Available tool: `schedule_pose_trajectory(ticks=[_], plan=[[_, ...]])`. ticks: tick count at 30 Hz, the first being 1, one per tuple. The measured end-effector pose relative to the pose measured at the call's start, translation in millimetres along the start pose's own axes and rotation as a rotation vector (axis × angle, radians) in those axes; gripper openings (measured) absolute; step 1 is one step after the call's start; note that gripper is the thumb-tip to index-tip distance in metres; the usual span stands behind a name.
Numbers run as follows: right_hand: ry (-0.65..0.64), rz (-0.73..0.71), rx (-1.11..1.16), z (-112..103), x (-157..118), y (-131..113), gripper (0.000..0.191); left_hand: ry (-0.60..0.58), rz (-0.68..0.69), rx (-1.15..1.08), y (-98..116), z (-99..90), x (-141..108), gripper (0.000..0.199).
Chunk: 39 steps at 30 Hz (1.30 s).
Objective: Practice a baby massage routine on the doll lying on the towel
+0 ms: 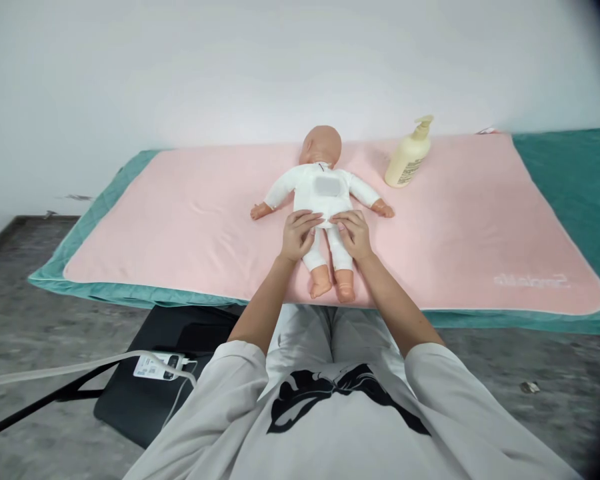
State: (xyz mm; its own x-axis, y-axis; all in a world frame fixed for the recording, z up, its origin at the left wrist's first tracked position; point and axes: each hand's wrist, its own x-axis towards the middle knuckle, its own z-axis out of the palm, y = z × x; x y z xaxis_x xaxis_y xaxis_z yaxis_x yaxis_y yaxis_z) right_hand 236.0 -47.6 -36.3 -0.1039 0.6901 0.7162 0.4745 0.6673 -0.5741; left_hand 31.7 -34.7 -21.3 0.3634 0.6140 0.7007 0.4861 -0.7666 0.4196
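Note:
A baby doll (323, 193) with a white cloth body and bare plastic head, hands and feet lies on a pink mat (205, 220). Its arms are spread, its head is turned to the left side, and a grey patch shows on its trunk. On the left half of its lower trunk rests my left hand (299, 235), fingers stretched flat toward the middle. My right hand (355, 233) mirrors it on the right half, fingertips close to those of the left. Both thumbs point inward over the upper thighs. Neither hand lifts the doll.
A cream pump bottle (407, 157) stands on the mat to the right of the doll's head. Under the mat is a green padded cover (570, 173), against a white wall (280, 60). Below left are a black chair (130, 407), a white device (157, 366) and cables.

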Motion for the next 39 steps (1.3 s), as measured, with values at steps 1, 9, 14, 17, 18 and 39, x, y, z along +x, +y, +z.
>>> schedule_pose_trajectory(ticks=[1,9,14,17,18,39], plan=[[-0.001,0.000,0.007,0,0,0,0.036,-0.009,-0.011,0.005,0,0.2,0,0.045],[-0.004,0.007,0.059,0,3,-2,0.036,0.007,-0.026,0.014,1,1.1,1,0.045],[0.049,0.033,0.025,2,6,3,0.039,0.061,-0.059,0.024,0,2.2,3,0.051],[0.032,0.025,0.010,3,7,7,0.039,0.062,-0.038,0.014,-2,2.2,5,0.048],[0.026,0.021,0.007,3,7,7,0.038,0.046,-0.035,0.017,-2,2.2,6,0.048],[-0.095,0.032,0.043,9,40,22,0.047,0.023,-0.291,-0.138,-16,1.8,34,0.047]])
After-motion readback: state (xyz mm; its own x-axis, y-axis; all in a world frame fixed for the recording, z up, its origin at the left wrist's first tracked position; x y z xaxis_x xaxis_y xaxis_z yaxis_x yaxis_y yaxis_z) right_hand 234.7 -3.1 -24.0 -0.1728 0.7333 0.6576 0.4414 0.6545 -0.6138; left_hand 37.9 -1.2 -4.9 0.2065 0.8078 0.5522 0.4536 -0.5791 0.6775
